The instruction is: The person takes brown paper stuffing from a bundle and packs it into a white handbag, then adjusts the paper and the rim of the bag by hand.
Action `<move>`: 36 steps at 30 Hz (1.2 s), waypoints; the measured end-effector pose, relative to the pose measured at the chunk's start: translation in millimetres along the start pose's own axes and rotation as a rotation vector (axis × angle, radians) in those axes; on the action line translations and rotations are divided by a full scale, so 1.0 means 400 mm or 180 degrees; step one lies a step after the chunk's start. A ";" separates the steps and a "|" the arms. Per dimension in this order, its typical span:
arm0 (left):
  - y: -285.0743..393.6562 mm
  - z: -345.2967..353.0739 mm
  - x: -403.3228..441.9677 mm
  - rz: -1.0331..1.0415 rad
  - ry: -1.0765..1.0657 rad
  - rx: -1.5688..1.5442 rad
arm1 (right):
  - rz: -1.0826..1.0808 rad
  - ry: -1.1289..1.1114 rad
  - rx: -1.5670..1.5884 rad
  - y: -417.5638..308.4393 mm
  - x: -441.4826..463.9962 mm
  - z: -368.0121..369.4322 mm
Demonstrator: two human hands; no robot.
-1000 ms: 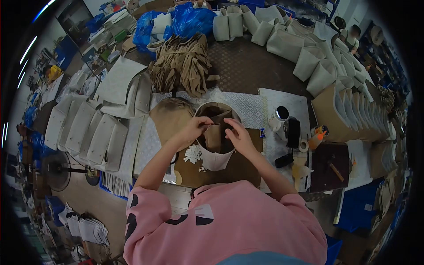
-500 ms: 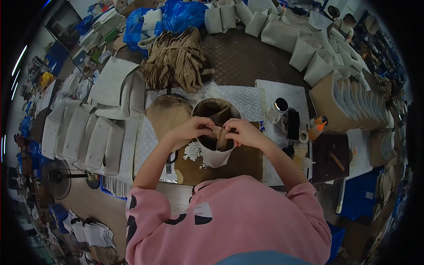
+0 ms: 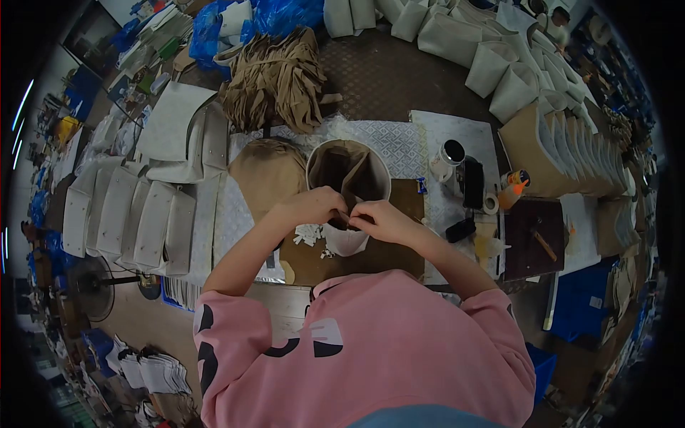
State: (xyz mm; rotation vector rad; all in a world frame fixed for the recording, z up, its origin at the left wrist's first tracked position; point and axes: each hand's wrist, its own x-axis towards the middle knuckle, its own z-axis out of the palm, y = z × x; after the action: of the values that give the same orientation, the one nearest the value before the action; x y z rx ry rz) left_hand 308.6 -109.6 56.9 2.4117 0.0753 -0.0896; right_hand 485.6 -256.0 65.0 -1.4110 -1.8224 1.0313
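A cream bag [image 3: 347, 242] stands upright in front of me with its round mouth facing up. Inside it sits a brown lining [image 3: 369, 182], standing up in folds. At the near rim my left hand [image 3: 318, 205] pinches the lining's edge. My right hand [image 3: 383, 220] grips the same edge just beside it, fingertips nearly touching. The fingers partly cover the edge they hold. Small white pieces [image 3: 308, 234] lie left of the bag on a brown mat [image 3: 385, 260]. A flat brown fabric piece [image 3: 265, 171] rests behind my left forearm.
A tied bundle of brown fabric [image 3: 275, 82] lies at the back. Cream bags [image 3: 153, 221] line the left side; more [image 3: 492, 68] stand back right. To the right are a metal-topped cup [image 3: 448, 158], a tape roll [image 3: 491, 205], a glue bottle [image 3: 512, 192] and a hammer [image 3: 544, 244].
Both hands have drawn closer together at the near rim and hold the edge lower. The lining behind them now shows more openly. The whole view has shifted slightly.
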 end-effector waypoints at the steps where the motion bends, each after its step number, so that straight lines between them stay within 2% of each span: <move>1: 0.004 0.001 -0.004 0.0027 -0.0025 0.0023 | -0.0020 -0.0074 0.0059 0.001 -0.011 0.002; 6: 0.028 0.007 -0.016 0.0040 0.0086 0.0091 | -0.0170 -0.0174 -0.0050 -0.019 -0.040 0.006; 12: 0.024 0.011 -0.018 0.0002 0.0138 0.0145 | -0.0059 0.0070 -0.0123 0.003 -0.044 0.032; 19: 0.026 0.007 -0.025 0.0173 0.0120 0.0123 | -0.0296 0.0315 -0.0023 0.017 -0.046 0.051; 22: 0.041 -0.007 -0.039 -0.0057 0.0095 -0.0110 | -0.0302 0.0329 -0.0077 0.011 -0.048 0.045; 25: 0.073 -0.030 -0.067 -0.0580 0.0065 -0.0029 | -0.0284 0.0392 -0.0208 0.012 -0.052 0.042; 28: 0.099 -0.040 -0.088 -0.0469 0.0344 -0.0398 | -0.0233 0.0588 -0.0315 0.021 -0.056 0.047; 31: 0.105 -0.032 -0.099 -0.0648 0.0357 -0.0241 | -0.0135 0.0736 -0.0301 0.022 -0.058 0.056; 36: 0.083 -0.009 -0.105 -0.0554 0.0490 -0.0252 | -0.0093 0.0846 -0.0385 0.023 -0.050 0.056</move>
State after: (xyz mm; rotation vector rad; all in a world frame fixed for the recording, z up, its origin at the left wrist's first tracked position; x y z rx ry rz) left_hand 269.4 -133.2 85.0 2.3255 0.3531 0.0193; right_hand 476.6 -279.0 45.6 -1.5085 -1.7266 0.6908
